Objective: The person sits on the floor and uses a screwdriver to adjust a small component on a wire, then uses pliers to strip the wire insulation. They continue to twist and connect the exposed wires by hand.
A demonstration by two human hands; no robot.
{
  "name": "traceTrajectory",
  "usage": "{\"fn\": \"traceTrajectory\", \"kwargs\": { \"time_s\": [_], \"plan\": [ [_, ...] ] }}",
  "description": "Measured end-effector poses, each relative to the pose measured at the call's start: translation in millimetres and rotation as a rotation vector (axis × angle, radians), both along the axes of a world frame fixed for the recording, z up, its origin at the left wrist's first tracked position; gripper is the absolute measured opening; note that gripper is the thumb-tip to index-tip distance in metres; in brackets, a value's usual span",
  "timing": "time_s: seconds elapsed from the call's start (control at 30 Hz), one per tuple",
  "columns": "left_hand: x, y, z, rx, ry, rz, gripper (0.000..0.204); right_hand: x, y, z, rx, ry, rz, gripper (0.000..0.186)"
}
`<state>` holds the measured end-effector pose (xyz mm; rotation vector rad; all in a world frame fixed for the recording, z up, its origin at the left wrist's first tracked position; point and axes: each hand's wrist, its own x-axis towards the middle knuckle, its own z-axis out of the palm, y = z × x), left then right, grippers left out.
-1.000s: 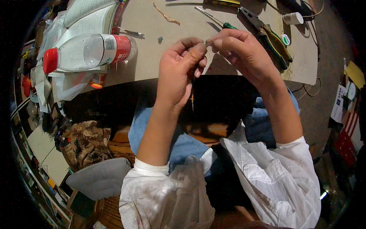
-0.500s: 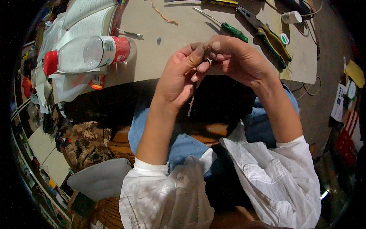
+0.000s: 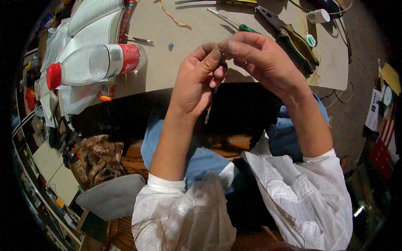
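Note:
My left hand is closed in a pinch on a thin, dark piece of wire. One end of that wire hangs below the palm, past the table's front edge, and looks stripped at its tip. Against the left fingertips, the thumb and forefinger of my right hand press together on the wire's upper part. That part is mostly hidden by the fingers. Just beyond my right hand lies a green-handled screwdriver, its handle partly covered. Pliers with dark green and yellow grips rest to the right.
A clear bottle with a red cap lies at the left by an open book. A copper strand, a short white wire and a small grey bit are on the table. A white tub and round lid sit far right.
My right hand has turned at the wrist, its fingers now straighter and covering more of the screwdriver handle. The left hand keeps its pinch, and the wire's hanging end has shifted slightly.

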<state>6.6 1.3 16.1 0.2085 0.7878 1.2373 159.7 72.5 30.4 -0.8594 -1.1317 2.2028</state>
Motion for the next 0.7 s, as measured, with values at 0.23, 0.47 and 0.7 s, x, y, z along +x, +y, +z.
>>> {"fn": "traceTrajectory", "kwargs": {
  "time_s": [0.23, 0.47, 0.7],
  "plan": [
    [3.3, -2.7, -2.5, 0.115, -0.134, 0.015, 0.024, -5.2, -7.3, 1.7, -0.023, 0.13, -0.051, 0.022],
    [0.7, -2.4, 6.9, 0.165, -0.051, 0.109, 0.019, -10.0, -14.3, -2.2, -0.063, 0.106, -0.085, 0.017],
    [0.0, -1.6, 10.2, 0.173, 0.101, 0.157, 0.021, -9.0, -12.5, -2.5, -0.117, 0.197, -0.054, 0.017]
  ]
}}
